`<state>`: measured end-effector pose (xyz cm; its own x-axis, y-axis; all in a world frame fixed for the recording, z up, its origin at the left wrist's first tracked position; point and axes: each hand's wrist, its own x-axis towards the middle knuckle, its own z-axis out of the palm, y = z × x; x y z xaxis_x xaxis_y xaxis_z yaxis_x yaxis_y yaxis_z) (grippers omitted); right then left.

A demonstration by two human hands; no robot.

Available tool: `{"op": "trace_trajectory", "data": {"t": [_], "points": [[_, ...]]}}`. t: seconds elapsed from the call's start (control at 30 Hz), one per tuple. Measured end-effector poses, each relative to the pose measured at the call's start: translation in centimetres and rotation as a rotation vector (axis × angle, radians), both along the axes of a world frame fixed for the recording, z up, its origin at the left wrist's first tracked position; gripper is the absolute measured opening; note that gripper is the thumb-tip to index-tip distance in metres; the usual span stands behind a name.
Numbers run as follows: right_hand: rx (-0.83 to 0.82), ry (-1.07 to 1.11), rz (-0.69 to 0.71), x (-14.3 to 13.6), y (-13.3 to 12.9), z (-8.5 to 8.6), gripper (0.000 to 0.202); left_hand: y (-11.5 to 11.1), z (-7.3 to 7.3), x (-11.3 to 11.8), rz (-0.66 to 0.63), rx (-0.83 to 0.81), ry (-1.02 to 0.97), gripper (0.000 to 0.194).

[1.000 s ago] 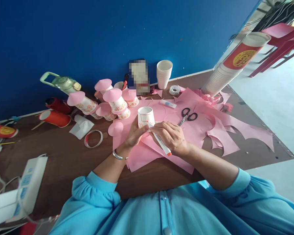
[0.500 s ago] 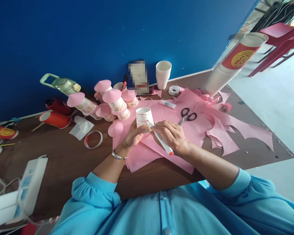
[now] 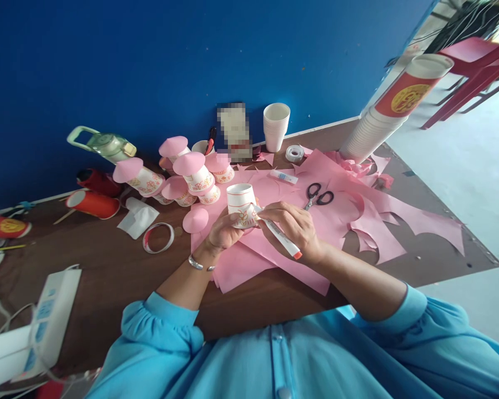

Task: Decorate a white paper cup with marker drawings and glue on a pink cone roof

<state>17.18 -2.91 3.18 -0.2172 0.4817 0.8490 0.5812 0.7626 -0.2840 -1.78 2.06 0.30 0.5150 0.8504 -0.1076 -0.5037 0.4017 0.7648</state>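
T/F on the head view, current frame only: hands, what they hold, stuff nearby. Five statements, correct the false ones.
1. The left hand holds a white paper cup with lines drawn on it. True.
2. The right hand holds the scissors. False: the right hand holds a marker; the scissors lie on pink paper.
3. A white tube lies on the pink paper. True.
4. The silver bracelet is on the right wrist. False: the bracelet is on the left wrist.
5. The tape roll lies right of the white cup stack by the blue wall. True.
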Motion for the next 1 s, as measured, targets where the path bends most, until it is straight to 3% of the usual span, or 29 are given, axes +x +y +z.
{"op": "trace_trajectory", "data": {"t": [0.23,0.4,0.67,1.0], "points": [[-0.006,0.011,0.007,0.0,0.0,0.0,0.023,0.1,-0.7,-0.5,-0.038,0.016,-0.018,0.053],[-0.015,0.001,-0.011,0.1,0.0,-0.2,0.023,0.2,-0.9,-0.7,-0.061,0.022,0.039,0.064],[-0.010,0.006,0.002,0.1,0.1,0.0,0.024,0.4,-1.4,-0.9,-0.065,0.023,0.123,0.061],[-0.023,0.086,-0.059,0.3,0.0,0.5,0.024,0.2,-1.0,-0.6,-0.043,0.084,0.081,0.060]]}}
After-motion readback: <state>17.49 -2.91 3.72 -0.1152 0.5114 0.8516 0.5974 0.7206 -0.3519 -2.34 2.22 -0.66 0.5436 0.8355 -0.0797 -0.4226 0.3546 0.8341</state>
